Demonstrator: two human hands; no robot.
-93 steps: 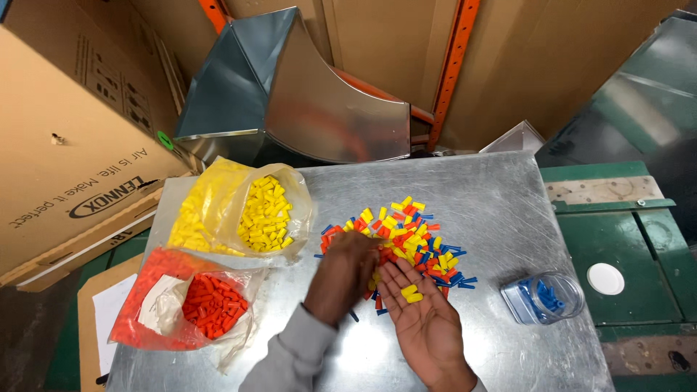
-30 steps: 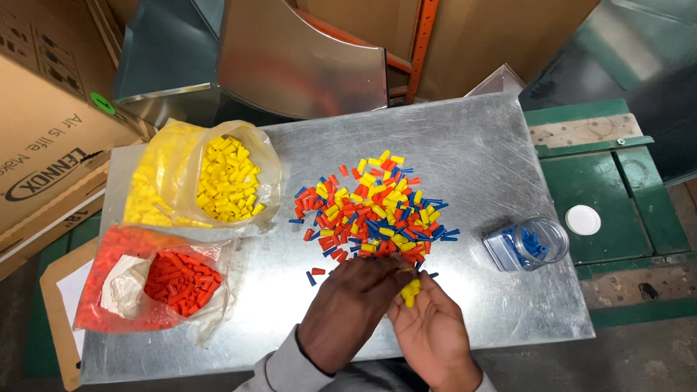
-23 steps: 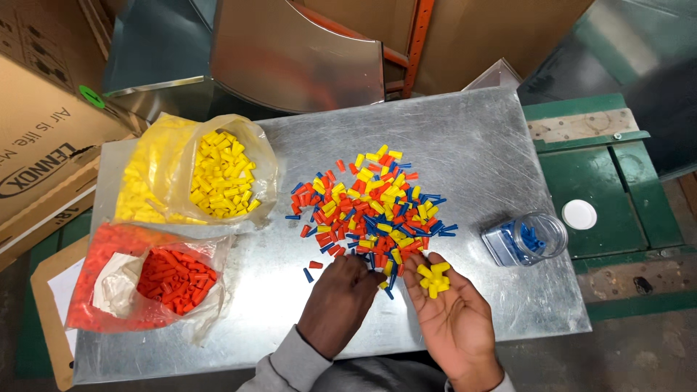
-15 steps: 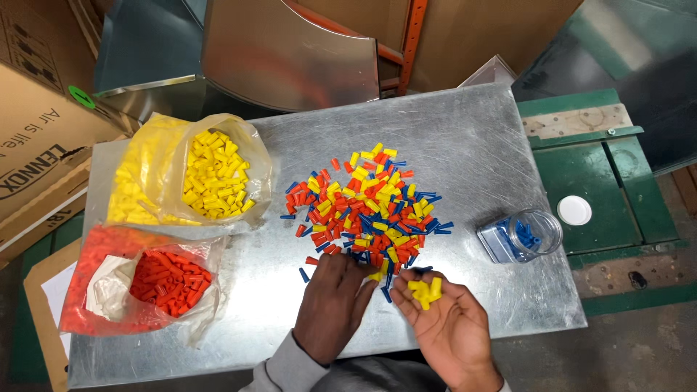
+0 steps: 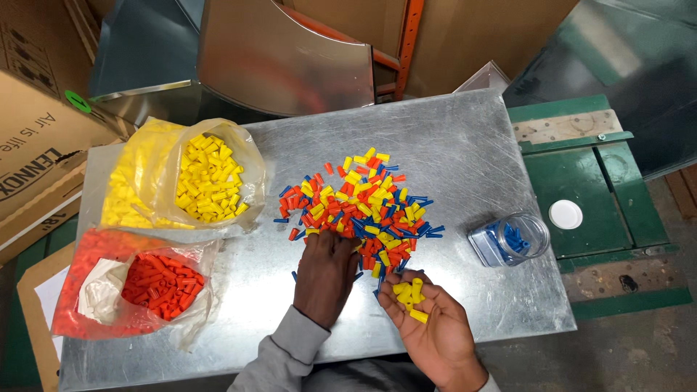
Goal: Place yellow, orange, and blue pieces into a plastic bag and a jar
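Right grip cupped open under yellow caps, left grip spread flat on mixed pile; bags left, jar right.

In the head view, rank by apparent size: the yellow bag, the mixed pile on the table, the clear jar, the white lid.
Largest to smallest:
1. yellow bag and mixed pile, too close to separate
2. clear jar
3. white lid

Left of the hands lie a yellow bag of caps and, nearer, a red bag. To the right lies a clear jar, a white lid beyond it. A cardboard box sits far left.
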